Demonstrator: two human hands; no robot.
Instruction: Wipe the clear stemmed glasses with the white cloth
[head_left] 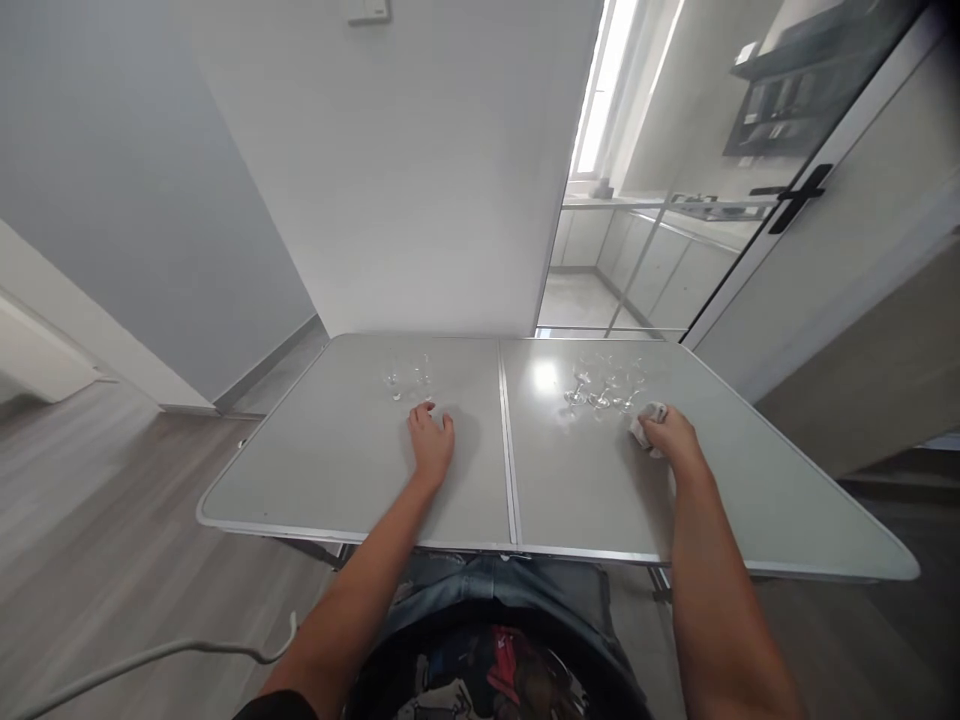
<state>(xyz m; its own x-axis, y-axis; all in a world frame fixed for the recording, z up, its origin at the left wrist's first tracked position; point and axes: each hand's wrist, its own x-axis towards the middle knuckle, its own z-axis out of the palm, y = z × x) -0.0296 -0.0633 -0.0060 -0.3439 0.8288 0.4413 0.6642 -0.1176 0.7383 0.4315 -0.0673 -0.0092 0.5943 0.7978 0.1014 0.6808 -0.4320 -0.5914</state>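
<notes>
My left hand (431, 440) rests over the left half of the table, thumb and fingers apart and curved, with nothing seen in it. Just beyond its fingertips are two clear glasses, one to the left (391, 380) and one nearer the hand (423, 374). On the right half, my right hand (673, 437) is closed around a crumpled whitish cloth (646, 428). Close by, to the left of that cloth, is a cluster of several clear stemmed glasses (602, 387). Their outlines are faint, so I cannot tell exactly how each one sits.
The pale folding table (420, 505) has a metal seam (507, 450) down its middle and a raised metal rim. A white wall (420, 200) stands right behind it. At the right is a glass-paned door with a black handle (801, 198). A pale cable (187, 648) shows at lower left.
</notes>
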